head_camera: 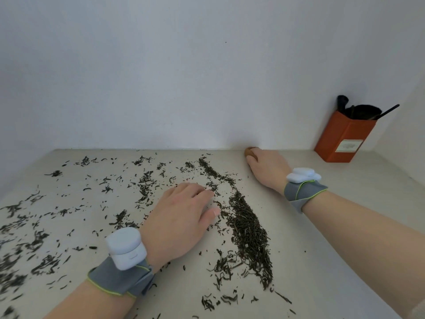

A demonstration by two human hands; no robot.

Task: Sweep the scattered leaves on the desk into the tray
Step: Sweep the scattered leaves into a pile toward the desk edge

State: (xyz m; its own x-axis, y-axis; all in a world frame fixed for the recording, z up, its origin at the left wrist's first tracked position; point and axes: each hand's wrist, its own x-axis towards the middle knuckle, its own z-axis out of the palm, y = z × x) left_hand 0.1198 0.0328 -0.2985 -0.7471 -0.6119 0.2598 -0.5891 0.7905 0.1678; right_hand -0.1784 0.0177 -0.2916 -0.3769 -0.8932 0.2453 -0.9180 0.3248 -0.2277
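Dark dried leaves lie scattered over the pale desk (322, 226), thickest in a long ridge of leaves (246, 226) running from the far middle toward the near right. My left hand (181, 217) rests flat on the desk among the leaves, fingers straight, its fingertips just left of the ridge. My right hand (266, 166) reaches to the back edge by the wall, its fingers curled round a small brown wooden object (249, 151), mostly hidden under the hand. No tray is in view.
An orange box (345, 139) holding black brushes stands in the back right corner against the wall. White walls close off the desk at the back and right. Loose leaves (34, 240) cover the left half of the desk.
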